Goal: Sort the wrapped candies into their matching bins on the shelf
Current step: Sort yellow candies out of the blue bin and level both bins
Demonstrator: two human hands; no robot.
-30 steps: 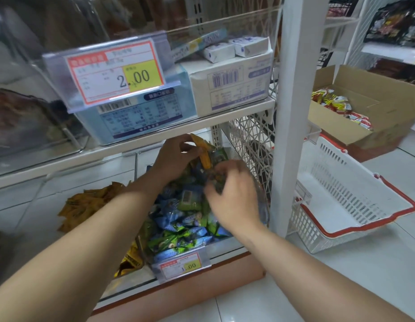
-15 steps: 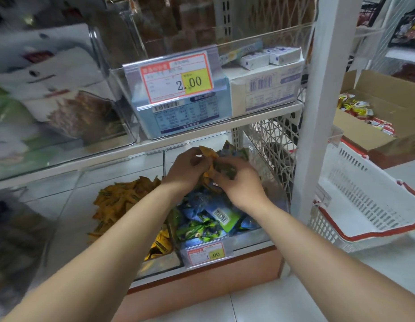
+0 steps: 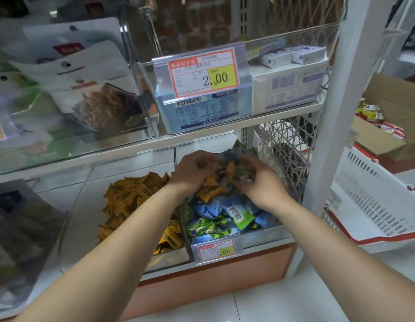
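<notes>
Your left hand [image 3: 192, 174], right hand [image 3: 259, 184] both curled round one mixed candy bunch [image 3: 232, 166]; two bins below: orange-candy bin [image 3: 171, 259], blue-green-candy bin [image 3: 264, 239].

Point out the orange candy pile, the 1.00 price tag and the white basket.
orange candy pile [image 3: 132, 198], head view, middle of heap.
1.00 price tag [image 3: 217, 251], head view, printed face.
white basket [image 3: 376, 194], head view, slotted side wall.

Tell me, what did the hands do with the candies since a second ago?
The right hand came up off the blue and green candies to meet the left hand; both now grip one mixed bunch of candies above that pile. The orange candies in the neighbouring bin and the white basket stayed put.
</notes>
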